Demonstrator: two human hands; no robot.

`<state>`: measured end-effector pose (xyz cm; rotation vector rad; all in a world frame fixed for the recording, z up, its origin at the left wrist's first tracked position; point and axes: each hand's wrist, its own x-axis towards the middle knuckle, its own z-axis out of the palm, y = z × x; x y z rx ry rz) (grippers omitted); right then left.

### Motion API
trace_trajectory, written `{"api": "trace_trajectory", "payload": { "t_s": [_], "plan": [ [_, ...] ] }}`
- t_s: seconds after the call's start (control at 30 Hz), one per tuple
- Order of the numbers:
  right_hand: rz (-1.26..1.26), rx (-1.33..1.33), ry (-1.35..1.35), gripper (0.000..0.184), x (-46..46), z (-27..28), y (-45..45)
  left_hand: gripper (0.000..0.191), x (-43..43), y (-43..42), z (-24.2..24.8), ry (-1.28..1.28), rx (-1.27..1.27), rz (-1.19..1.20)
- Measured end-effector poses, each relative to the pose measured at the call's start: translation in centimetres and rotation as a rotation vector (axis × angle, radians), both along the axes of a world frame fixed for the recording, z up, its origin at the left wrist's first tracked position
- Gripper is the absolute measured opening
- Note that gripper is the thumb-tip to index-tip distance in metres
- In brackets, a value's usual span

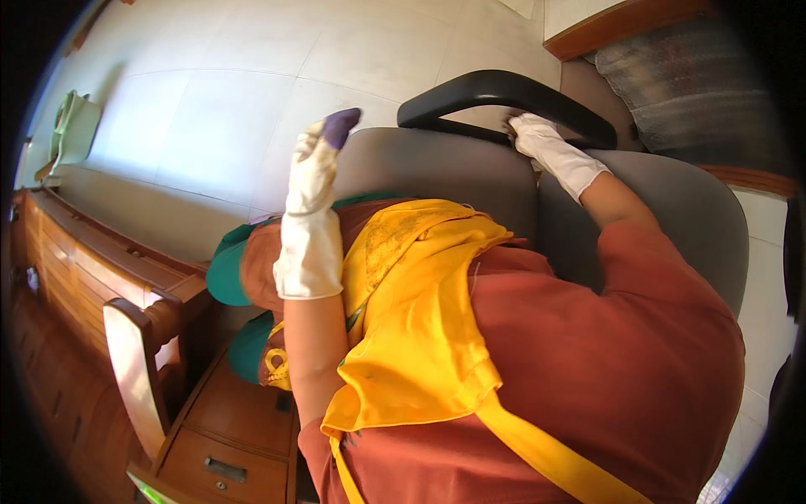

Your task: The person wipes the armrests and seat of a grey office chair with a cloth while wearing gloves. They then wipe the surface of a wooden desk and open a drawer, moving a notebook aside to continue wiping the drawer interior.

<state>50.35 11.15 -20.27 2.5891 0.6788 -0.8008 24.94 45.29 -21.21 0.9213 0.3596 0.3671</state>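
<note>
My left hand [320, 167] wears a white glove with a purple fingertip area and is raised in front of the yellow apron [415, 315]. I see nothing clearly held in it, though its fingers are partly turned from view. The right hand [535, 135], in a similar white glove, reaches to the black armrest [504, 88] of a grey upholstered chair [441, 164]. Its fingertips look dark and blurred inside the armrest loop. Whether they grip the lower bar cannot be made out. I sit on this chair, my knees in teal cloth [227, 277] towards the left.
A wooden drawer unit [233, 435] with a metal handle and lock stands at lower left. Beside it are a curved wooden post [129, 365] and slatted wooden furniture [94, 258]. A pale green bag-like item [79, 129] rests on the tiled floor [239, 94]. Sheer dark cloth [686, 94] hangs at upper right.
</note>
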Motion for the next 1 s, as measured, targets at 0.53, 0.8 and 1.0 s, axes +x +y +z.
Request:
{"api": "trace_trajectory", "payload": {
  "t_s": [0.53, 0.8, 1.0],
  "plan": [
    [-0.126, 0.006, -0.121, 0.028, -5.8, -0.2, 0.6, 0.033, -1.3, 1.3, -1.9, -0.041, -0.166, -0.020],
    [0.226, 0.329, 0.006, 0.020, -11.2, 0.9, 14.4, 0.032, -1.2, 0.7, -0.1, -0.036, 0.057, 0.152],
    [0.355, 0.151, 0.091, 0.034, -10.7, 3.3, 15.8, 0.030, -4.6, -0.9, 5.1, -0.103, -0.036, 0.297]
  ]
}}
